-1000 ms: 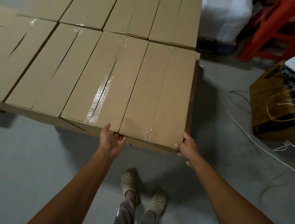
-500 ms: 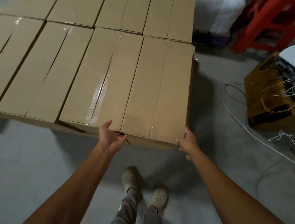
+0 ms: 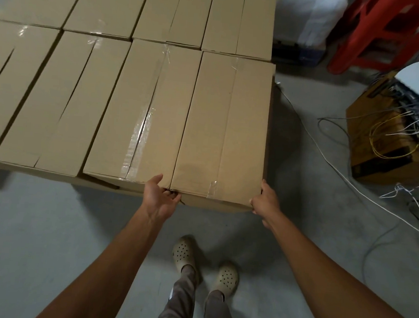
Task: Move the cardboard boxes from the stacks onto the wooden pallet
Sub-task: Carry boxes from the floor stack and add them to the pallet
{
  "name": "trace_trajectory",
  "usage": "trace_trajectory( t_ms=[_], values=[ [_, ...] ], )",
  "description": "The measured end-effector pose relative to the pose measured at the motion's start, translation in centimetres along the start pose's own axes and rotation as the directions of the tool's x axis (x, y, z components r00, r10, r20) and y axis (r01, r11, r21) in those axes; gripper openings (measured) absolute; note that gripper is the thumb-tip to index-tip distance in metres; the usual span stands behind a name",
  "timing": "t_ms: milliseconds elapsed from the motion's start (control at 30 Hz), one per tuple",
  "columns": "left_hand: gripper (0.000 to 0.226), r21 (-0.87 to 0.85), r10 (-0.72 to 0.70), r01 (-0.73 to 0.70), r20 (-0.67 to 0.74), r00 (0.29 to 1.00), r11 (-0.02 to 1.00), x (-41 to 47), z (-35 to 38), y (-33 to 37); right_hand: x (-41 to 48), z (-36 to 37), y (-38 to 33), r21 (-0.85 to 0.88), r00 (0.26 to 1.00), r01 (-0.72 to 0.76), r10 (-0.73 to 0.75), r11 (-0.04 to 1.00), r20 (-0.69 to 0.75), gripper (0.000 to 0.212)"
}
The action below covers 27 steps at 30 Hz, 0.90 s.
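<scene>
A long brown cardboard box (image 3: 225,125) lies at the right end of a layer of like boxes. My left hand (image 3: 160,197) grips its near left corner, fingers tucked into the gap beside the neighbouring taped box (image 3: 144,113). My right hand (image 3: 264,200) grips the near right corner, thumb on the top edge. Several more boxes (image 3: 58,91) fill the rows to the left and behind. No wooden pallet shows; whatever lies under the boxes is hidden.
Grey concrete floor (image 3: 34,233) in front. To the right a yellow-brown crate (image 3: 379,147) carries electronics and tangled wires, with white cables (image 3: 339,179) trailing over the floor. A red plastic frame (image 3: 379,29) and a white bundle (image 3: 307,13) stand behind. My feet in beige clogs (image 3: 205,266) are below.
The view has moved slightly closer and to the left relative to the boxes. Both hands keep their hold on the rightmost box's near corners.
</scene>
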<state>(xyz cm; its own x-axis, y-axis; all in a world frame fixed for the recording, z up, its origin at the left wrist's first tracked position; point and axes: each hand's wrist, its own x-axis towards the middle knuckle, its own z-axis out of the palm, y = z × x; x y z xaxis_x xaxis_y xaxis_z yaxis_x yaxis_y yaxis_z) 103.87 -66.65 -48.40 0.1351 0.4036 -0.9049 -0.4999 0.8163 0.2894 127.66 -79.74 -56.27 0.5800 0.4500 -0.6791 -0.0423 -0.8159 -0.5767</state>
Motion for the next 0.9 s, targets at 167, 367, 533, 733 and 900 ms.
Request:
trace_trajectory(
  t_ms=[167,367,533,733,900],
  values=[
    [0.067,0.008,-0.005,0.005,-0.011,1.000,1.000,-0.2,0.3,-0.1,-2.1,-0.3,-1.8,-0.123,0.998,0.032,-0.024,0.992,0.060,0.082],
    [0.048,0.197,0.039,-0.033,-0.027,0.999,0.980,-1.2,0.6,-0.6,-3.2,-1.2,-3.0,-0.098,0.994,0.018,-0.008,0.995,0.109,0.079],
    [0.046,0.627,0.400,-0.316,0.007,0.916,0.712,-6.4,3.5,-0.7,-7.5,-3.1,-6.6,-0.207,0.975,0.206,-0.181,0.956,0.132,0.065],
    [0.062,0.699,0.659,-0.715,0.544,0.520,-0.013,-18.1,4.2,-0.1,-19.4,-6.5,-11.9,-0.017,0.858,0.514,-0.514,0.857,0.012,0.071],
    [0.067,0.569,0.694,-0.765,0.681,0.232,-0.303,-25.6,1.4,1.0,-30.0,-7.0,-13.1,0.153,0.707,0.706,-0.702,0.691,-0.086,0.068]
  ],
)
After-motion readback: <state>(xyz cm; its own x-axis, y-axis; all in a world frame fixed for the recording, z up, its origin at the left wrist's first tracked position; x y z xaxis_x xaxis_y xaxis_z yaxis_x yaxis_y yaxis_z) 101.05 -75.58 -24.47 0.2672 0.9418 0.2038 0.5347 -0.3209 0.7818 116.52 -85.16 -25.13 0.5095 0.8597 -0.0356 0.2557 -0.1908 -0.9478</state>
